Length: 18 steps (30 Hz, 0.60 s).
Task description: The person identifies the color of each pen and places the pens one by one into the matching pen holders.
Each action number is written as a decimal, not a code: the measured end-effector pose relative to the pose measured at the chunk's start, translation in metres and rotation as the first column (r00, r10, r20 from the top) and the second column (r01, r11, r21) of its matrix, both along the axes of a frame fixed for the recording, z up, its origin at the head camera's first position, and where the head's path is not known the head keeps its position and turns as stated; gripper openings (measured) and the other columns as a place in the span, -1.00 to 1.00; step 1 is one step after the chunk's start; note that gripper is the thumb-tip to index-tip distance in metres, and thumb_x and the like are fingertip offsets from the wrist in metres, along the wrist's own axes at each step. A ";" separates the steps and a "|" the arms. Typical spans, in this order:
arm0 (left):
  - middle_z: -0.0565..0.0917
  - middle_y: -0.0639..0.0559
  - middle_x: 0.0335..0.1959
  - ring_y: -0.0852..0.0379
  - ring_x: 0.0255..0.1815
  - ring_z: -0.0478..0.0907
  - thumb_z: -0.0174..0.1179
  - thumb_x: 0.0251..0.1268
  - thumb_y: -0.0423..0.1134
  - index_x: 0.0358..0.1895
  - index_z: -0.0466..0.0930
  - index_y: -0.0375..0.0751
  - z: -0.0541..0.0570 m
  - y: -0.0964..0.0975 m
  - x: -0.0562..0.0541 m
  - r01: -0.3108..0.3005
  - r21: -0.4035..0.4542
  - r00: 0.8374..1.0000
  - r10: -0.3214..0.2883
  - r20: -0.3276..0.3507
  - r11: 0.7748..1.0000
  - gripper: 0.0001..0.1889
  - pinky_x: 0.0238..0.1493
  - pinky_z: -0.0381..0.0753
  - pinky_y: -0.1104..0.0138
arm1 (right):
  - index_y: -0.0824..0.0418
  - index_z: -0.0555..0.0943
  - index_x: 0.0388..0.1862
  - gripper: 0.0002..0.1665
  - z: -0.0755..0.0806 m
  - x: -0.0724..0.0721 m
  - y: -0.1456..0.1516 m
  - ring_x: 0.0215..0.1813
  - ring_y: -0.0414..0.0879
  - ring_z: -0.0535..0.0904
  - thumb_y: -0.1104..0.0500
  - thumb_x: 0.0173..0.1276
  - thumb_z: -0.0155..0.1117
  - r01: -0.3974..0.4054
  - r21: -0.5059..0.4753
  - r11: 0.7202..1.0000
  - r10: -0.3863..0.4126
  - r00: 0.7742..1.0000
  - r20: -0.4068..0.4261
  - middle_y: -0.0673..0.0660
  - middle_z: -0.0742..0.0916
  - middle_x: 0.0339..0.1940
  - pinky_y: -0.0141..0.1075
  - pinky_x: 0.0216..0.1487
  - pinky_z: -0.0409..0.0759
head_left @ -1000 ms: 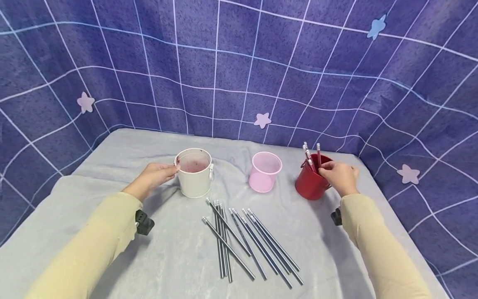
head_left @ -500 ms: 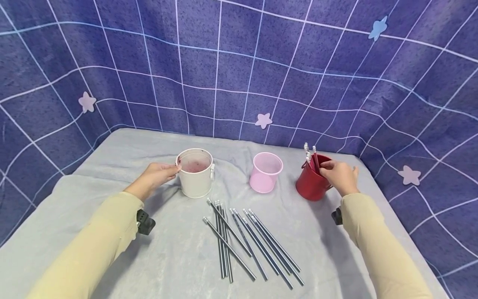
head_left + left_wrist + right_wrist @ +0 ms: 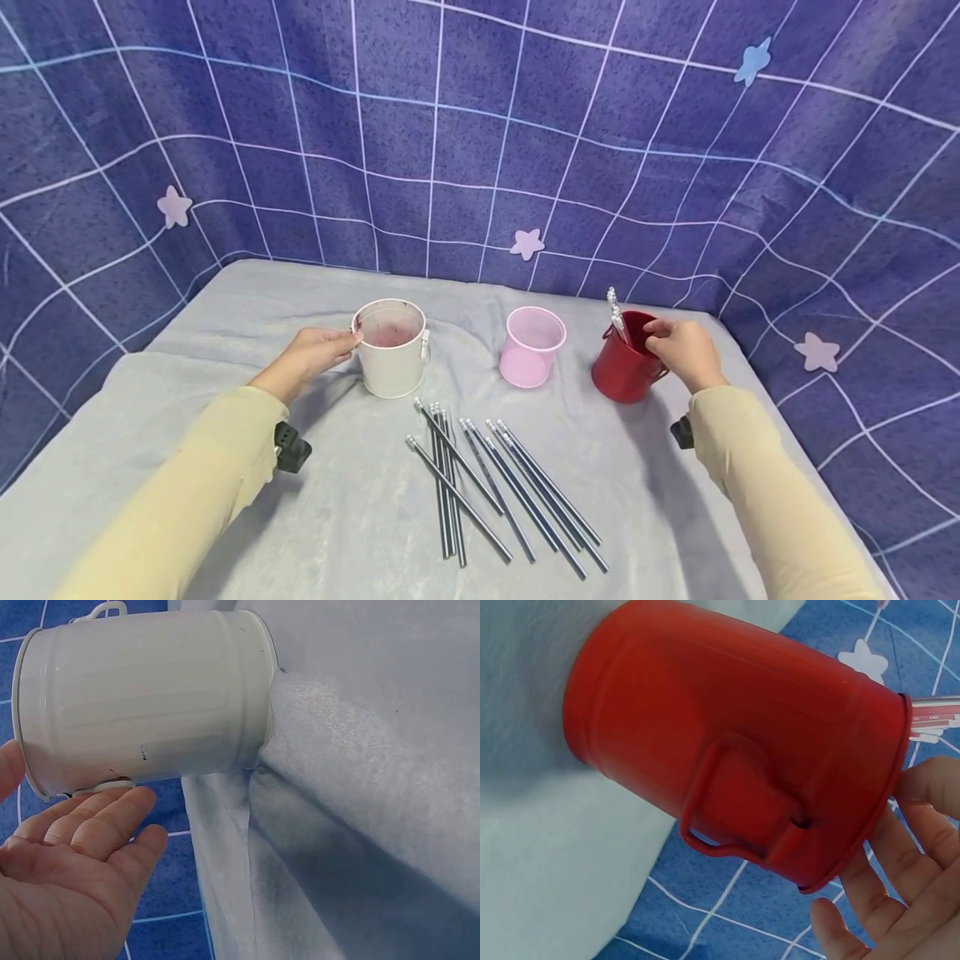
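At the left of the head view, my left hand [image 3: 313, 357] holds the rim of a white metal bucket [image 3: 392, 367], thumb over the edge and fingers against the outside. Reddish marks show inside the bucket. A red metal bucket [image 3: 624, 371] stands slightly tilted at the right, with several red pencils [image 3: 933, 720] leaning in it, eraser ends up. At this bucket's right rim is my right hand [image 3: 686, 354], fingers loosely bent, with no pencil visible between them. Its fingertips are partly hidden by the rim in the right wrist view.
Between the two buckets stands a small pink bucket [image 3: 527, 367]. Several dark pencils [image 3: 491, 492] lie loosely spread and partly crossed on the grey cloth [image 3: 337, 517] in front. A blue gridded curtain [image 3: 465, 142] with stars hangs behind and at the sides.
The red pencil in my right hand has been let go and dropped among the others at the red bucket's left side. My right hand has shifted slightly right; my left hand stays put.
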<state>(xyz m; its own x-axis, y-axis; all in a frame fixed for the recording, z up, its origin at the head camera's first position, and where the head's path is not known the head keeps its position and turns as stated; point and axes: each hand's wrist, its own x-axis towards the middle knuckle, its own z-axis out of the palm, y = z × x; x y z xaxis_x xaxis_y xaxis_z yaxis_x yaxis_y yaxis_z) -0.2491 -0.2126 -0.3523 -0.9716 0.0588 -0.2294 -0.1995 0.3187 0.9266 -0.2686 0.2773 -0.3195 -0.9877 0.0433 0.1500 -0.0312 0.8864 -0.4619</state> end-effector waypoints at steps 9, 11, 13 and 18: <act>0.19 -0.43 0.38 -0.19 0.40 0.18 -0.09 0.51 -0.15 0.31 0.15 -0.66 0.002 0.002 0.002 0.002 0.005 1.000 -0.003 0.018 1.000 -0.41 0.39 0.26 0.15 | 0.37 0.67 -0.14 -0.68 0.013 0.005 -0.001 -0.24 0.12 0.60 0.31 0.13 0.13 -0.034 0.027 0.999 0.036 0.996 -0.084 0.31 0.74 -0.20 -0.24 -0.36 0.46; 0.18 -0.42 0.39 -0.19 0.40 0.17 -0.10 0.52 -0.14 0.32 0.15 -0.65 0.003 0.002 0.002 0.006 0.004 1.000 -0.006 0.019 1.000 -0.41 0.39 0.24 0.14 | 0.36 0.68 -0.16 -0.68 0.016 0.007 -0.002 -0.26 0.12 0.60 0.30 0.12 0.13 -0.039 0.047 0.998 0.043 0.994 -0.096 0.30 0.74 -0.21 -0.24 -0.38 0.46; 0.18 -0.42 0.39 -0.20 0.40 0.17 -0.10 0.52 -0.14 0.32 0.15 -0.65 0.003 0.002 0.002 0.008 0.003 1.000 -0.008 0.019 1.000 -0.41 0.40 0.24 0.13 | 0.35 0.68 -0.17 -0.68 0.019 0.010 -0.004 -0.27 0.11 0.60 0.30 0.11 0.13 -0.050 0.070 0.996 0.057 0.993 -0.100 0.29 0.75 -0.22 -0.25 -0.39 0.46; 0.19 -0.43 0.38 -0.22 0.39 0.18 -0.09 0.51 -0.13 0.31 0.15 -0.66 0.001 0.000 0.001 0.012 -0.005 1.000 -0.012 0.008 1.000 -0.40 0.39 0.25 0.12 | 0.34 0.69 -0.16 -0.68 0.028 0.017 -0.012 -0.33 0.07 0.59 0.28 0.13 0.13 -0.108 0.100 0.989 0.115 0.991 -0.064 0.27 0.75 -0.25 -0.27 -0.44 0.46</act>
